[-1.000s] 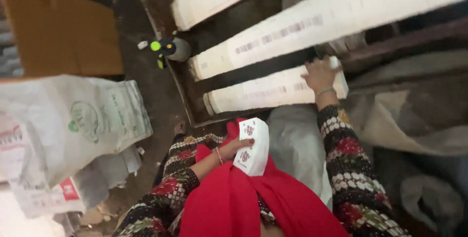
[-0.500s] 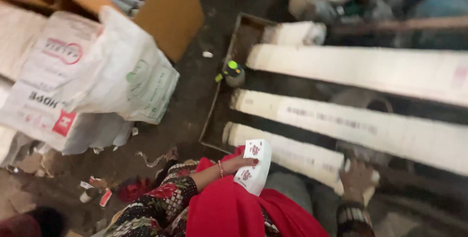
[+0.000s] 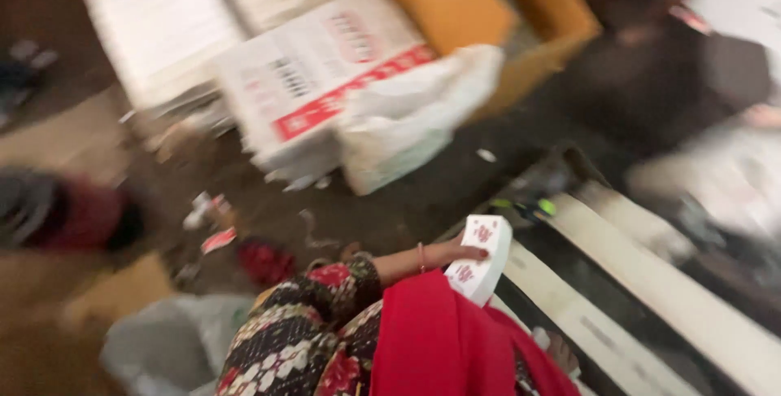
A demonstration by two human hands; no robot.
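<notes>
Compared with half a second earlier, the view has swung leftward: the white sacks and the cardboard box now fill the upper middle, and the long white strips have been pushed to the lower right. A small white carton with red markings (image 3: 480, 258) is held upright in the left hand (image 3: 460, 251), in front of the body, just above a red cloth (image 3: 443, 339) draped over the lap. The fingers are seen wrapped around the carton's left edge, pinching it. Only a blurred sliver of the right hand (image 3: 561, 353) is shown beside the cloth, touching the nearest strip; its finger posture cannot be told. Long white strips (image 3: 667, 298) lie side by side at lower right. White printed sacks (image 3: 342, 87) rest against an orange-brown cardboard box (image 3: 480, 5) on the dark littered floor (image 3: 390, 209).
</notes>
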